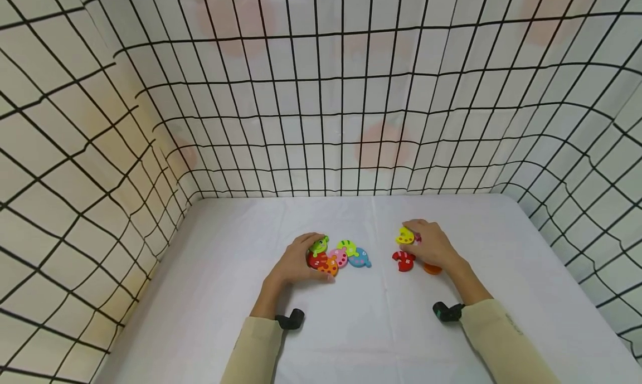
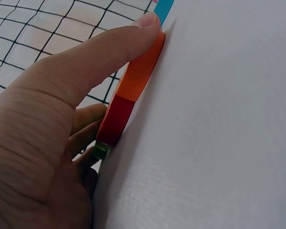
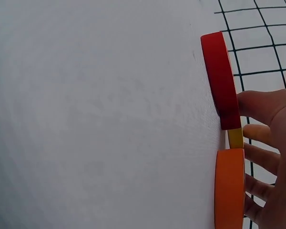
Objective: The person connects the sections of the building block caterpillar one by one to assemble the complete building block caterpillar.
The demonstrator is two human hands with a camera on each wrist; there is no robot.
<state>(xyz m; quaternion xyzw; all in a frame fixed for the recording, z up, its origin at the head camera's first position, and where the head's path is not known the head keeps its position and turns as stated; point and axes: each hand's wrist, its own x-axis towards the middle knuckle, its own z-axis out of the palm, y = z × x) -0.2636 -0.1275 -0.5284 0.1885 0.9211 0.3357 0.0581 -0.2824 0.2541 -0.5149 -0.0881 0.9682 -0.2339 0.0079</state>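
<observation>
My left hand [image 1: 295, 260] curls round the left end of a row of joined caterpillar puzzle pieces. Its green smiling head [image 1: 319, 245], red piece [image 1: 316, 260] and orange piece [image 1: 328, 266] lie between thumb and fingers; pink [image 1: 339, 256], light green [image 1: 346, 247] and blue [image 1: 359, 257] pieces follow to the right. In the left wrist view the thumb lies along the orange edge [image 2: 142, 71]. Over on the right, my right hand [image 1: 432, 246] pinches a yellow spotted piece [image 1: 405, 236] between thumb and fingers. A loose red piece [image 1: 404, 261] lies just below it.
Partly under the right hand are an orange piece [image 1: 432, 268] and a small dark-red piece [image 1: 418, 237]. A white cloth [image 1: 381, 328] covers the table. Black wire mesh [image 1: 341, 116] over pale sheeting encloses the back and both sides.
</observation>
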